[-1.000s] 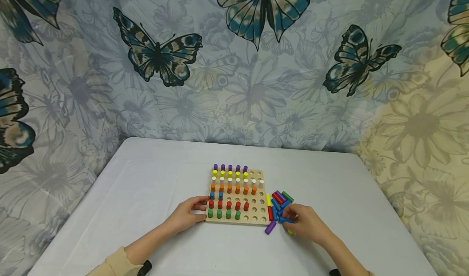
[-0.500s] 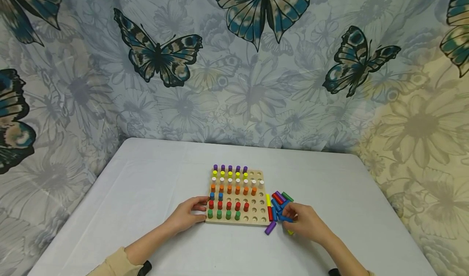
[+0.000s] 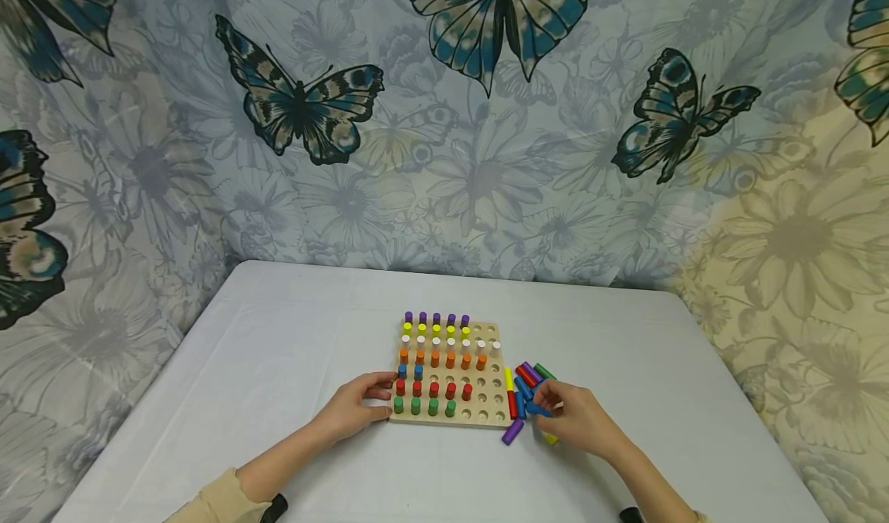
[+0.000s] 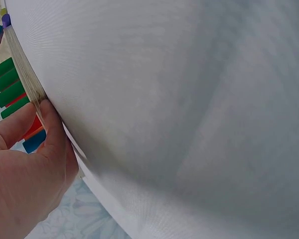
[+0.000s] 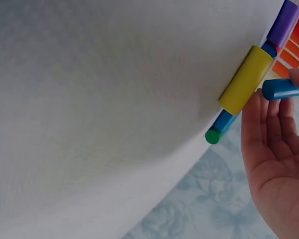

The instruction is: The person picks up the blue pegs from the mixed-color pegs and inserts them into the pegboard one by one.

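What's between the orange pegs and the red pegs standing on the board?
Two blue pegs stand there at the left end, then a line of empty holes. The head view shows it.

Butterfly-print hangings (image 3: pixel 479 176) behind and beside a white-covered table (image 3: pixel 299 330) suggest somewhere screened off indoors.

pegboard (image 3: pixel 447 423) sits on table (image 3: pixel 333 307) | standing pegs (image 3: pixel 451 344) in its holes | loose pegs (image 3: pixel 512 432) lie just right of it | left hand (image 3: pixel 350 407) at its left edge | held peg (image 5: pixel 280 89) in right hand (image 3: pixel 578 423), near loose pegs | backdrop (image 3: pixel 479 168) behind table
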The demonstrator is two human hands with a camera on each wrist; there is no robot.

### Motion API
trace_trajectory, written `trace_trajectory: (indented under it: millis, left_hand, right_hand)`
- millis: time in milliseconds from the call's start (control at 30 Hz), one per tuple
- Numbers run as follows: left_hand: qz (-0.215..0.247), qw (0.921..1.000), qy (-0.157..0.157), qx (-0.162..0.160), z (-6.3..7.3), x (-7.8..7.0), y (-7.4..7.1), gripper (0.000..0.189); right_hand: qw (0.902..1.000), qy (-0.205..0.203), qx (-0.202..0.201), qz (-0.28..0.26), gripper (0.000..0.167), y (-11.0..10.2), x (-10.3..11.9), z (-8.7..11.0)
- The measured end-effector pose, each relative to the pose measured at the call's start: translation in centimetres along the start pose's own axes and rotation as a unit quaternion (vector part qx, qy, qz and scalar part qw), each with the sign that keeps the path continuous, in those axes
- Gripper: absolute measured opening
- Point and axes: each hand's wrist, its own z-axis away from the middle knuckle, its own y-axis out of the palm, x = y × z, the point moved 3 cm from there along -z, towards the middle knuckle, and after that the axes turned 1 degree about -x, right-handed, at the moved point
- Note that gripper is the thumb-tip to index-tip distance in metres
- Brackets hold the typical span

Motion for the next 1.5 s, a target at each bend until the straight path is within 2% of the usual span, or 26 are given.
trace_trajectory:
  millis: [600,1000,1500]
  left_hand:
    - [-0.002,1.0000,-0.002,-0.001,0.1,-0.2,0.0,0.055]
    - [-0.003,1.0000,-0.004,-0.001,0.0,0.0,0.0,0.055]
    - [-0.007,1.0000,-0.003,-0.001,0.0,-0.2,0.0,0.054]
  right_hand:
    - [0.9967,0.013,-0.030,-0.074,0.023,0.2,0.7,-0.7]
    - [0.9940,0.035,-0.024,-0.101,0.022,0.6,1.1,-1.2]
    - [0.9928,0.012,-0.018,-0.118,0.021,1.3,2.5,-3.1]
